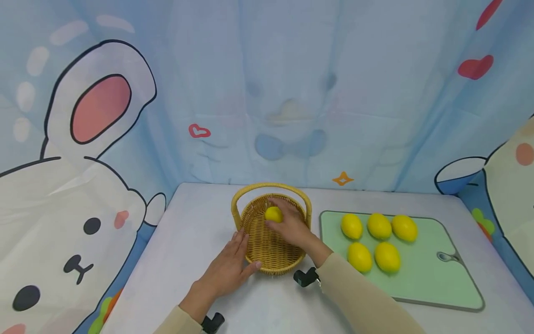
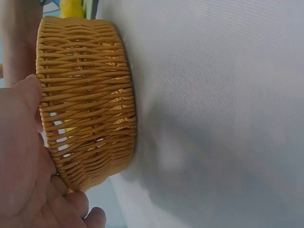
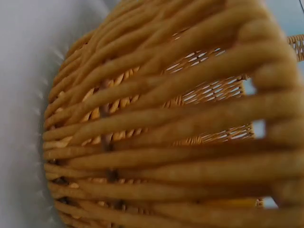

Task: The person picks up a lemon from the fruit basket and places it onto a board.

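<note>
A round woven wicker basket [image 1: 271,250] with an arched handle stands on the table. My right hand [image 1: 292,225] reaches into it from the right and holds a yellow lemon [image 1: 273,214] between thumb and fingers, toward the back of the basket. My left hand [image 1: 227,266] rests against the basket's left front side, its fingers extended and its thumb at the front rim. In the left wrist view the thumb and fingers of the left hand [image 2: 23,152] lie along the rim of the basket [image 2: 88,95]. Only woven basket wall [image 3: 166,137] fills most of the right wrist view; it hides the right hand there.
To the right, a pale green cutting board [image 1: 429,278] lies on the white table [image 1: 200,208]. Several lemons [image 1: 387,257] sit on the board in two rows. Behind the table hangs a blue cartoon curtain [image 1: 288,69].
</note>
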A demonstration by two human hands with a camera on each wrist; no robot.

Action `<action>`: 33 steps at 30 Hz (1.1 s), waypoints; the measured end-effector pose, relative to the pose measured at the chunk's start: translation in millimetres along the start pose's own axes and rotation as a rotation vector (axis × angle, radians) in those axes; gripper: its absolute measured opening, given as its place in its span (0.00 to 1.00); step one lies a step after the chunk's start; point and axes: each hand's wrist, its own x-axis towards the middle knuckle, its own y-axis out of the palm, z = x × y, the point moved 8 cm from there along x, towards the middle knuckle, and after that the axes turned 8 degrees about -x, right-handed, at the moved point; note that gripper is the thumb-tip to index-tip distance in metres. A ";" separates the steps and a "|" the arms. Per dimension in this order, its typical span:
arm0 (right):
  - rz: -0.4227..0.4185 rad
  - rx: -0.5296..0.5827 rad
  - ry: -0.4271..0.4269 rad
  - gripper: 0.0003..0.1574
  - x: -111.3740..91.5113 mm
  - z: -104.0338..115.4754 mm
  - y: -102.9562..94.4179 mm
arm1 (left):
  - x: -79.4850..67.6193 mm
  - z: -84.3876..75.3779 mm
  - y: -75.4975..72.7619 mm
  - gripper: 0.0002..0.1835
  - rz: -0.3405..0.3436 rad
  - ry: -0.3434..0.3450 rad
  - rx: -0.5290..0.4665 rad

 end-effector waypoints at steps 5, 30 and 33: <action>0.011 -0.026 0.039 0.44 2.7 -4.3 3.2 | 0.3 -0.2 0.1 0.49 -0.004 0.002 0.007; 0.191 0.051 -0.025 0.45 13.0 5.6 48.8 | 1.6 0.5 0.8 0.52 0.012 0.015 -0.002; 0.220 0.036 -0.037 0.46 13.0 7.3 53.8 | 1.3 0.7 0.8 0.52 0.011 0.014 0.004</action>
